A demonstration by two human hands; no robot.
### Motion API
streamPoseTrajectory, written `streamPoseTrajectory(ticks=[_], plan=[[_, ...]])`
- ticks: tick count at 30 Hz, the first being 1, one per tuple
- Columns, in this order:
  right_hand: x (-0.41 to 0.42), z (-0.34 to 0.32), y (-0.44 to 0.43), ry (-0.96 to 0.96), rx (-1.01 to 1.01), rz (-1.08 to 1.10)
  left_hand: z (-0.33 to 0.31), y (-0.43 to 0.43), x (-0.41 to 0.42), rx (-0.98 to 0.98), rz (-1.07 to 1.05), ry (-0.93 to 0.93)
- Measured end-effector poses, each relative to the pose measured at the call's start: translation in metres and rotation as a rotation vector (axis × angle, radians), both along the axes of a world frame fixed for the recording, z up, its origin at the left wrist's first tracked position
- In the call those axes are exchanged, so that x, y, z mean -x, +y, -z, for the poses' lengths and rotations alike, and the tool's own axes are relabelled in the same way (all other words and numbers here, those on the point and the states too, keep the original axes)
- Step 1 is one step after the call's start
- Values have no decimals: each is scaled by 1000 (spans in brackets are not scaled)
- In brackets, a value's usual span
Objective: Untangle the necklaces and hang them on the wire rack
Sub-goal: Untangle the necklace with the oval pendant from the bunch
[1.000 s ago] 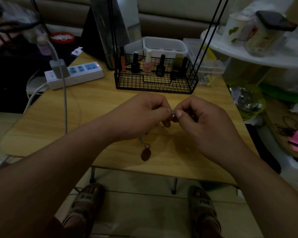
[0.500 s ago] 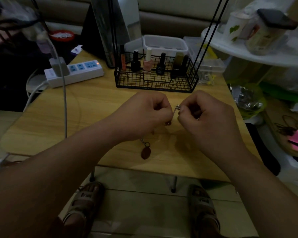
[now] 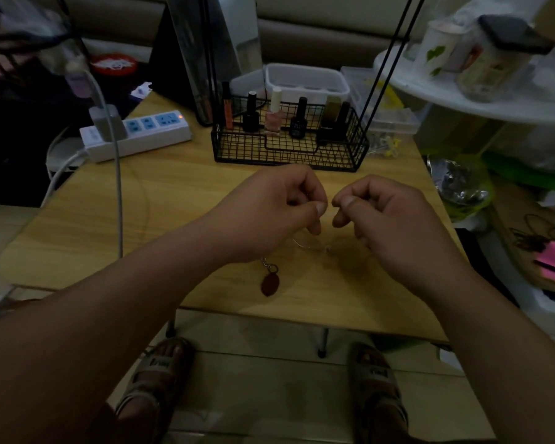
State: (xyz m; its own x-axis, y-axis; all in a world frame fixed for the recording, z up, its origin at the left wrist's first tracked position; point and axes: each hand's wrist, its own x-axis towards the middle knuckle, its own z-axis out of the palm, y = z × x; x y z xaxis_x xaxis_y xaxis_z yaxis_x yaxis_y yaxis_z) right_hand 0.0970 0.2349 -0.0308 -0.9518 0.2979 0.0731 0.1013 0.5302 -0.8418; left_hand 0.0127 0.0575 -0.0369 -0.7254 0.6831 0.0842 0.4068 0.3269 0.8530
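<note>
Above the middle of the wooden table (image 3: 161,200), my left hand (image 3: 269,213) and my right hand (image 3: 388,219) are both pinched, fingertips a small gap apart. A thin silver necklace chain (image 3: 302,244) hangs from my left fingers and trails blurred on the table under my right hand. Its dark red oval pendant (image 3: 270,283) lies on the table below my left wrist, joined by small rings. Whether my right fingers still hold the chain is hidden. The black wire rack (image 3: 289,149) stands behind my hands, its thin black uprights rising out of view.
The rack's basket holds several nail polish bottles (image 3: 273,116). A white power strip (image 3: 138,136) with a plugged cable lies at the back left. A white tub (image 3: 305,81) sits behind the rack. A cluttered white shelf (image 3: 481,97) stands to the right. My sandalled feet show below the table edge.
My hands have moved slightly apart, opening a gap between the fingertips. The chain has dropped lower towards the table. The pendant has stayed in place.
</note>
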Motion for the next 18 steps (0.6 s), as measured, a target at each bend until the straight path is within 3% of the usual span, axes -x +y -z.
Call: streamPoseTrajectory(ticks=[4, 11, 18], plan=[[0, -2, 12, -91, -124, -29, 2, -2, 7, 84, 46, -4], [-8, -4, 24, -288, -212, -308, 7, 0, 8, 283, 126, 148], [-10, -3, 25, -245, 26, -309, 2, -2, 10, 107, -24, 192]])
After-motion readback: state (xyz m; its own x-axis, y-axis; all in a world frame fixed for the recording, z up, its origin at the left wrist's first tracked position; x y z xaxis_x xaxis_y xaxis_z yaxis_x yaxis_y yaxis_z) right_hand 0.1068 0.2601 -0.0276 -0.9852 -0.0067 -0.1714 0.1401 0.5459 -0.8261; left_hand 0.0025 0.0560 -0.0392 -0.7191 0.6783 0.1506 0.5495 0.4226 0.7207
